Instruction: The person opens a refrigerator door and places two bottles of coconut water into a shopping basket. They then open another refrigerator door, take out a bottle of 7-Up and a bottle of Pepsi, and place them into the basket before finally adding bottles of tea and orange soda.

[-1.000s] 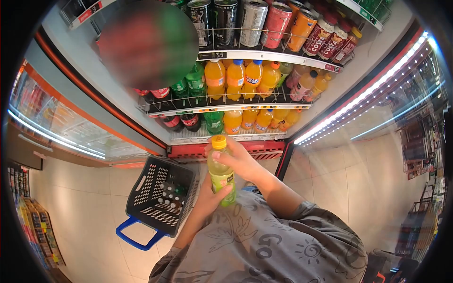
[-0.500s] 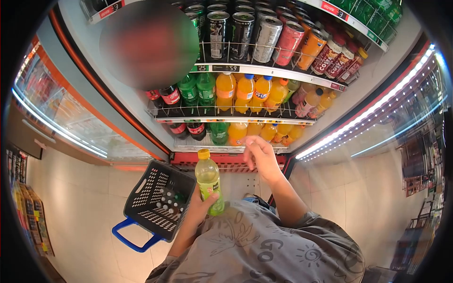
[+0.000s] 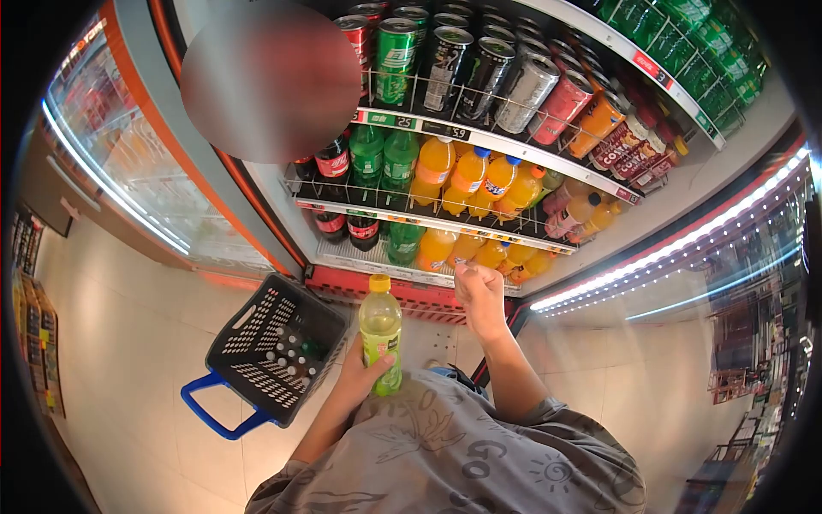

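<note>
My left hand is wrapped round the lower part of a drink bottle filled with yellow-green liquid. The bottle is upright, with a yellow cap and a green label. My right hand is raised in front of the lowest fridge shelf, its fingers curled in and no object seen in them. Behind it stand orange soda bottles; I see no contact with them. Left of the held bottle, a dark shopping basket with a blue handle contains several bottles with pale caps.
The open fridge has shelves of drink cans, green soda bottles and cola bottles, behind wire rails. A lit glass door stands at the right. Another glass-fronted fridge is at the left. A round blur covers the upper left.
The view has tilted, and the shelves appear shifted right. My right hand's fingers have curled in more. My left hand still holds the bottle upright.
</note>
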{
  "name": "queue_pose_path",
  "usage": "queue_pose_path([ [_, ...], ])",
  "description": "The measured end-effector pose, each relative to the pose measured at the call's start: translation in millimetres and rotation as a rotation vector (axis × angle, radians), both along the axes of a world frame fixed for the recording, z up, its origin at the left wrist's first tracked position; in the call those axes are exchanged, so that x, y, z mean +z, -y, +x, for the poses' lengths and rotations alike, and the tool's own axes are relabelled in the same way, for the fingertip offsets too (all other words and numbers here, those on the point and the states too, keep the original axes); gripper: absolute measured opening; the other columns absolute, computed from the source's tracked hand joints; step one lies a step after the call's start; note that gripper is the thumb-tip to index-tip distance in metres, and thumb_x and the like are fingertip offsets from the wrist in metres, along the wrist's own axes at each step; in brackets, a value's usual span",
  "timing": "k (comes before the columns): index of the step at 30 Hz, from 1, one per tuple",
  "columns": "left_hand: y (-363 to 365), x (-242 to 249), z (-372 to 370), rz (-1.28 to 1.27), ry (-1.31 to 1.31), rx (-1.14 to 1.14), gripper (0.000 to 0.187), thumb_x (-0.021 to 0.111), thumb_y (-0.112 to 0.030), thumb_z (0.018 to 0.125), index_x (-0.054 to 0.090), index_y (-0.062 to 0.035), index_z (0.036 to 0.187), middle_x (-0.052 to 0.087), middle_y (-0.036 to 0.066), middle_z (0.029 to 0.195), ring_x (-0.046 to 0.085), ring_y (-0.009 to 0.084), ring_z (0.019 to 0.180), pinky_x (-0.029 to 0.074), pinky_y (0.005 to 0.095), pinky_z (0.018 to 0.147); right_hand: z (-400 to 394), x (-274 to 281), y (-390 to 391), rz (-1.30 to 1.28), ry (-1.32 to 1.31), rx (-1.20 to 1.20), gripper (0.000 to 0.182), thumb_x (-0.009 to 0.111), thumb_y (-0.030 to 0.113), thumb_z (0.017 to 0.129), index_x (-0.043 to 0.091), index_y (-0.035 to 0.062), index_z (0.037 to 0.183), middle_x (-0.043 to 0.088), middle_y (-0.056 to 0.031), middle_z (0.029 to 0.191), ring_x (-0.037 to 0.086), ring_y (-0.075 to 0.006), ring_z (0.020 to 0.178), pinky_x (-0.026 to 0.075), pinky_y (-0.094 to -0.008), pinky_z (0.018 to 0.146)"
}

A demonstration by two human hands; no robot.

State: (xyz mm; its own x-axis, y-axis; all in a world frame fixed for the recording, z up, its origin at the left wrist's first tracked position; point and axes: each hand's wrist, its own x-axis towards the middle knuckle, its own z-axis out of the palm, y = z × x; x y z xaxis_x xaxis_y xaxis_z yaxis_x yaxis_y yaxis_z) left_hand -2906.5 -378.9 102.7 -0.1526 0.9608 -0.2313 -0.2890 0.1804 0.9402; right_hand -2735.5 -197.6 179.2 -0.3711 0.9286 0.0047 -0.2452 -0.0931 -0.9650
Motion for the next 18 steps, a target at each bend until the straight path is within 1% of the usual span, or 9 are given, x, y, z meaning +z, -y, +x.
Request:
queue_pose_path([
  [1,0.4,-0.2,-0.3,-0.004,0.002,0.002,0.060,0.071,-0.020,0.087,0.043,-0.0010,0.136,0.056,0.009,0.120,0.054,0.0167,0.109,0.044,0.0331,0.095,-1.2,-0.9,0.7,0.027,0.028,0.001,0.039,0.050,0.014,0.098,0.038,0.0115,0.062,0.031,0.0055,0.053,0.025,-0.0061,0.045,0.020,-0.0258,0.044],
  [4,1.9,-1.0,-0.3,-0.011,0.008,0.012,0.060,0.071,-0.021,0.086,0.043,-0.0005,0.136,0.056,0.010,0.120,0.054,0.0168,0.109,0.045,0.0329,0.094,-2.8,7.2,0.9,-0.062,-0.041,0.018,0.041,0.051,0.018,0.100,0.037,0.0118,0.062,0.031,0.0054,0.054,0.025,-0.0062,0.046,0.019,-0.0259,0.044],
  [7,3.2,-2.9,0.2,-0.009,0.019,0.042,0.060,0.071,-0.020,0.086,0.043,-0.0002,0.135,0.057,0.010,0.120,0.055,0.0170,0.108,0.045,0.0326,0.094,0.5,7.6,-0.9,-0.135,-0.111,0.028,0.036,0.050,0.022,0.102,0.046,0.0089,0.069,0.031,0.0053,0.055,0.024,-0.0056,0.046,0.019,-0.0254,0.044],
  [10,3.9,-9.8,-0.3,-0.016,0.040,0.050,0.060,0.071,-0.018,0.086,0.043,-0.0004,0.136,0.057,0.010,0.118,0.055,0.0170,0.107,0.046,0.0326,0.093,10.1,8.5,-7.3,-0.054,0.008,-0.001,0.027,0.048,0.024,0.104,0.056,0.0046,0.088,0.035,0.0043,0.056,0.027,-0.0054,0.045,0.020,-0.0239,0.042],
  [13,1.8,-7.4,1.5,-0.034,0.072,0.037,0.059,0.070,-0.015,0.086,0.043,-0.0009,0.136,0.058,0.009,0.118,0.056,0.0167,0.105,0.047,0.0323,0.091,26.7,12.4,-19.3,0.058,0.052,-0.091,0.021,0.046,0.020,0.104,0.058,0.0042,0.106,0.044,0.0038,0.060,0.035,-0.0043,0.047,0.027,-0.0207,0.043],
  [14,0.8,-3.7,2.5,-0.037,0.087,0.034,0.058,0.070,-0.014,0.086,0.043,-0.0011,0.136,0.058,0.009,0.118,0.056,0.0165,0.105,0.047,0.0321,0.091,36.4,18.2,-22.3,0.015,0.109,-0.109,0.020,0.046,0.020,0.103,0.057,0.0059,0.111,0.049,0.0021,0.064,0.040,-0.0040,0.049,0.029,-0.0197,0.044],
  [15,-1.3,-0.8,3.2,-0.038,0.101,0.033,0.058,0.069,-0.013,0.086,0.043,-0.0012,0.136,0.058,0.009,0.118,0.056,0.0163,0.105,0.047,0.0319,0.090,42.9,18.6,-27.0,0.003,0.111,-0.179,0.017,0.047,0.015,0.102,0.059,0.0069,0.109,0.049,0.0033,0.063,0.040,-0.0034,0.049,0.030,-0.0200,0.045],
  [17,-3.8,-2.2,4.4,-0.035,0.107,0.023,0.057,0.068,-0.011,0.086,0.043,-0.0015,0.136,0.058,0.009,0.118,0.057,0.0162,0.103,0.048,0.0316,0.090,68.1,-5.5,-47.3,0.132,0.143,-0.339,0.017,0.047,0.011,0.101,0.061,0.0051,0.106,0.047,0.0059,0.063,0.039,-0.0033,0.049,0.032,-0.0201,0.045],
  [18,-5.1,-3.0,4.0,-0.032,0.108,0.020,0.056,0.068,-0.010,0.086,0.043,-0.0016,0.136,0.058,0.009,0.118,0.057,0.0162,0.103,0.048,0.0314,0.089,73.5,-5.0,-50.3,0.151,0.116,-0.389,0.016,0.047,0.012,0.101,0.061,0.0053,0.105,0.043,0.0067,0.062,0.035,-0.0028,0.047,0.027,-0.0203,0.043],
])
